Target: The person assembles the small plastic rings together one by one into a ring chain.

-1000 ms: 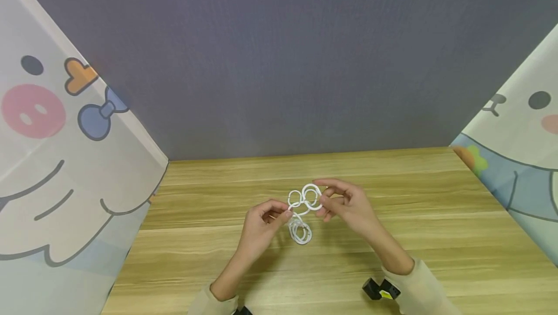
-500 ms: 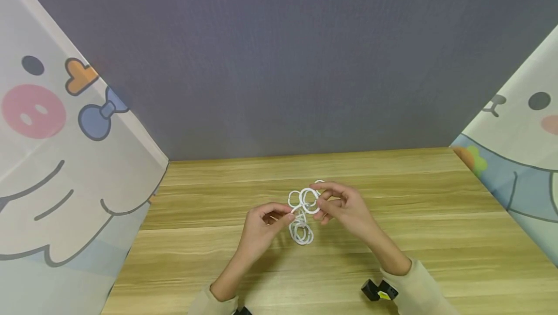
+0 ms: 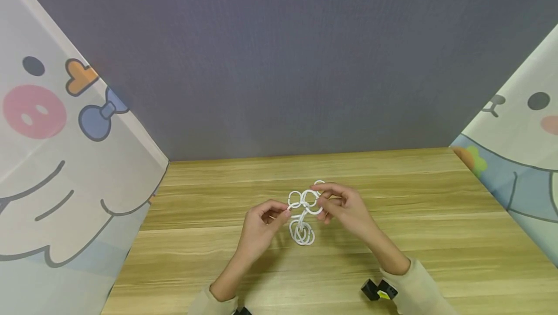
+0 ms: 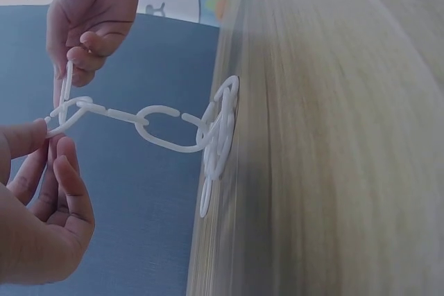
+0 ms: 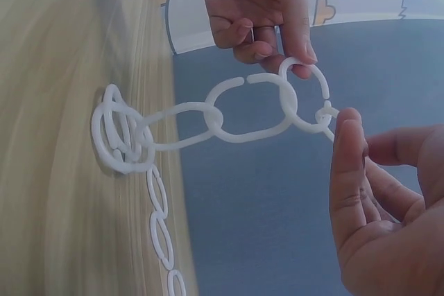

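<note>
A white plastic link chain [image 5: 253,138] of oval links, each with a small gap, stretches between the hands and hangs to the table. The left hand [image 3: 260,228] pinches one end link [image 5: 292,105] between thumb and index finger. Close on its right, the right hand [image 3: 350,208] pinches another link [image 4: 68,82] with thumb and index finger. In both wrist views these two links are hooked together. Below them, the chain's lower links lie in a small heap [image 5: 96,133] on the tabletop. Fingertips partly cover the held links.
More white links [image 5: 162,240] trail across the wood-grain table [image 3: 196,257] behind the heap. A grey panel [image 3: 279,63] rises at the table's far edge. Cartoon-printed panels stand at the left [image 3: 26,169] and right [image 3: 514,150].
The right hand has shifted slightly downward, and a ring behind its fingers has come into view. The held links have turned between the hands. The left hand has barely moved.
</note>
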`<state>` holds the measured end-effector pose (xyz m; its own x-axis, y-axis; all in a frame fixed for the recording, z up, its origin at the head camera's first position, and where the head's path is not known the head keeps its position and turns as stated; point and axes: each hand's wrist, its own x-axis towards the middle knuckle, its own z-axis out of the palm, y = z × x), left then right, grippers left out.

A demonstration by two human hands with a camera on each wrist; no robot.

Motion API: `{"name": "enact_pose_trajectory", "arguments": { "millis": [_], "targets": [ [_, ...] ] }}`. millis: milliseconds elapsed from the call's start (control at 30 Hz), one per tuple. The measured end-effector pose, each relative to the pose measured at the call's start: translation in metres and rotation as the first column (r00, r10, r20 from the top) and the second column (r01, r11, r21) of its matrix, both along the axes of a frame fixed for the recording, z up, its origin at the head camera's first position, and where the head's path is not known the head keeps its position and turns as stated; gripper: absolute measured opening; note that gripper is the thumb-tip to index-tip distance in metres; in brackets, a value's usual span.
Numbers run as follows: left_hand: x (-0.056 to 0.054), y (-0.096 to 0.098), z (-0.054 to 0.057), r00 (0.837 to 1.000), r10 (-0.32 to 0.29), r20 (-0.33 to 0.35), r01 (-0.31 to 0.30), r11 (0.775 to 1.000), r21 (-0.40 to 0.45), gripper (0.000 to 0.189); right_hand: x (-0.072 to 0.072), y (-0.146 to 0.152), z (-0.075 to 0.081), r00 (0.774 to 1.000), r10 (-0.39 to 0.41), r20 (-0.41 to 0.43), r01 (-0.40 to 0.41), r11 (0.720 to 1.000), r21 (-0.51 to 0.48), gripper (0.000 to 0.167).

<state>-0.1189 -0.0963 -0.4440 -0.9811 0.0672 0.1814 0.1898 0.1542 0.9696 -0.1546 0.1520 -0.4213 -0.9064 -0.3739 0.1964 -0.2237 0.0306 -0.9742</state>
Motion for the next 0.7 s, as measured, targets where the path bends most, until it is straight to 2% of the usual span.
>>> {"name": "enact_pose_trajectory", "arguments": {
  "millis": [300,700],
  "targets": [
    [-0.0005,-0.0008,0.001,0.999,0.029,0.024,-0.029,1.0,-0.005,0.01,0.0007,0.0014,0.0011,1.0,-0.02,-0.02,0.021,0.998,0.054,0.026],
    [-0.0011,-0.0006,-0.0021,0.999,0.001,0.04,-0.001,1.0,-0.001,0.008,-0.001,0.0039,-0.0024,0.996,0.081,0.033,-0.082,0.996,0.023,0.019]
  ]
}}
